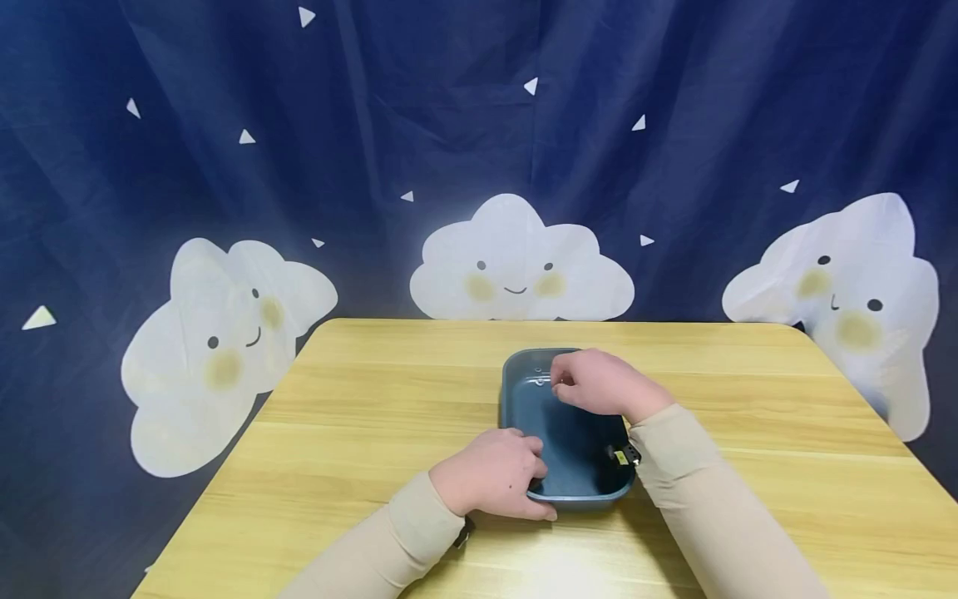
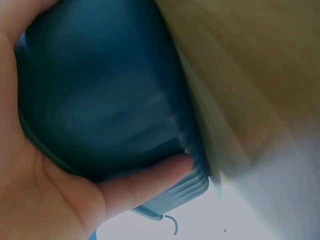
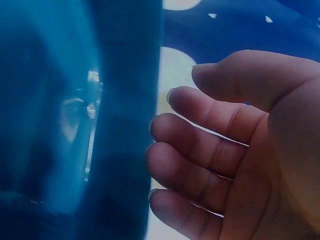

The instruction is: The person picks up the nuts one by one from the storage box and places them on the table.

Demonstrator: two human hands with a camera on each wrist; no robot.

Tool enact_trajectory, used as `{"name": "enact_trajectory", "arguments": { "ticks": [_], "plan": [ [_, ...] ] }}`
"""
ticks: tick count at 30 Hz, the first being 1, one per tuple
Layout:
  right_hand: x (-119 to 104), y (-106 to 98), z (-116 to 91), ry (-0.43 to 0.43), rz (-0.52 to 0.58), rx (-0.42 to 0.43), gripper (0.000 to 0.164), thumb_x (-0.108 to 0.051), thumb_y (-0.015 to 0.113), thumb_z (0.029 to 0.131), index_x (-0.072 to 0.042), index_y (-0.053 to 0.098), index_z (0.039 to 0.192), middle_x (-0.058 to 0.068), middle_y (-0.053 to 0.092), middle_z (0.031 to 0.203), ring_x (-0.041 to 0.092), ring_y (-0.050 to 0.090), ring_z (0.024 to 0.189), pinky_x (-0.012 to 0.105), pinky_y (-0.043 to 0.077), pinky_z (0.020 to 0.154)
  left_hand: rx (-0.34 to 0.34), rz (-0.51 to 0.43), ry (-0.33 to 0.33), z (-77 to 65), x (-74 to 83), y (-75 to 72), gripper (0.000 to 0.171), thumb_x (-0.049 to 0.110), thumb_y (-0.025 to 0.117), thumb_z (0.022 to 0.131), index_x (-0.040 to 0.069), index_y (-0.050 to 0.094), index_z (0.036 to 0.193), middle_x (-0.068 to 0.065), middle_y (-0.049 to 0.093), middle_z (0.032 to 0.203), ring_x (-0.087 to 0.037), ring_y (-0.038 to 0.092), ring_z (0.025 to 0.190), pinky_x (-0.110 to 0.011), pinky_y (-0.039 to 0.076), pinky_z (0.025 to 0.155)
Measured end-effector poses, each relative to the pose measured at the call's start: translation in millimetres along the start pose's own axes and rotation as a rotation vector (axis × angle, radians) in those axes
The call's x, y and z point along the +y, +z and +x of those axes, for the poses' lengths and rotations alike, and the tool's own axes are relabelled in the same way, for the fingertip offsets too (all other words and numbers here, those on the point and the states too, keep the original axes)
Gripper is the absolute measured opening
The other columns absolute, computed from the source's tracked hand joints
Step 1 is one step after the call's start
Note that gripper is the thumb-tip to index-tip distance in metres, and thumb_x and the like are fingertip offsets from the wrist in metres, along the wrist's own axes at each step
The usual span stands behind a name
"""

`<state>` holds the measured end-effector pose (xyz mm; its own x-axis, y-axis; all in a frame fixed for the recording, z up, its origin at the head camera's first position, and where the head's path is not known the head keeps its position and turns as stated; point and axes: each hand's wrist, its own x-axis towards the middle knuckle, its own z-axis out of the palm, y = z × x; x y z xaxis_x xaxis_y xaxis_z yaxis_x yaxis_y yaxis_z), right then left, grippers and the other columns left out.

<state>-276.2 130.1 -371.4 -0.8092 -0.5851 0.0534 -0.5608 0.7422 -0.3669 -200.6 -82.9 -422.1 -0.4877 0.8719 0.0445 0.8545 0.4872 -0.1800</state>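
Observation:
A deep, dark blue-green rectangular tray with rounded corners lies lengthwise on the table. My left hand grips its near left corner, the fingers over the rim and the thumb along the outside. In the left wrist view that thumb presses on the tray's wall. Over the far right part of the tray hovers my right hand, its fingers loosely curved. Nothing shows between those fingers in the right wrist view. Small glossy spots gleam inside the tray's far end.
The pale wooden table extends on both sides of the tray. Behind it hangs a dark blue curtain printed with white smiling clouds. Black wrist devices show at the right cuff and the left cuff.

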Motion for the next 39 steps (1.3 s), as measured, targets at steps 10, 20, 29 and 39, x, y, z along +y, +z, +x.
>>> {"name": "enact_trajectory", "arguments": {
  "ticks": [10, 20, 29, 39],
  "plan": [
    [-0.3, 26.1, 20.5, 0.083, -0.106, -0.082, 0.037, -0.019, 0.065, 0.094, -0.006, 0.065, 0.129, 0.01, 0.06, 0.123, 0.023, 0.063, 0.099, 0.044, 0.052, 0.089, 0.0, 0.017, 0.022, 1.3, -0.1, 3.3, 0.046, 0.073, 0.061, 0.085, 0.028, 0.069, 0.077, 0.013, 0.046, 0.074, -0.005, 0.049, 0.064, -0.024, 0.046, 0.069],
    [-2.8, 39.7, 29.8, 0.079, -0.193, -0.094, 0.046, -0.019, 0.066, 0.092, -0.003, 0.061, 0.135, 0.013, 0.057, 0.126, 0.022, 0.063, 0.098, 0.043, 0.052, 0.089, -0.035, 0.02, -0.014, 1.0, -0.8, -0.9, 0.046, 0.076, 0.059, 0.084, 0.032, 0.073, 0.084, 0.012, 0.055, 0.081, -0.011, 0.053, 0.077, -0.025, 0.045, 0.066],
    [1.0, 50.9, 35.4, 0.047, -0.233, -0.113, 0.046, -0.017, 0.068, 0.09, -0.003, 0.063, 0.134, 0.012, 0.06, 0.129, 0.025, 0.063, 0.108, 0.042, 0.051, 0.093, -0.021, 0.022, -0.003, 0.2, -2.0, 4.9, 0.046, 0.074, 0.058, 0.086, 0.03, 0.074, 0.084, 0.012, 0.06, 0.083, -0.01, 0.053, 0.08, -0.024, 0.045, 0.068],
    [3.6, 52.0, 33.5, -0.005, -0.219, -0.079, 0.031, -0.004, 0.067, 0.084, -0.006, 0.072, 0.114, 0.008, 0.063, 0.111, 0.022, 0.063, 0.098, 0.039, 0.053, 0.088, -0.011, 0.012, 0.003, 0.0, -2.3, 4.9, 0.045, 0.074, 0.059, 0.085, 0.03, 0.07, 0.078, 0.013, 0.058, 0.079, -0.01, 0.053, 0.077, -0.024, 0.043, 0.067]
  ]
}}
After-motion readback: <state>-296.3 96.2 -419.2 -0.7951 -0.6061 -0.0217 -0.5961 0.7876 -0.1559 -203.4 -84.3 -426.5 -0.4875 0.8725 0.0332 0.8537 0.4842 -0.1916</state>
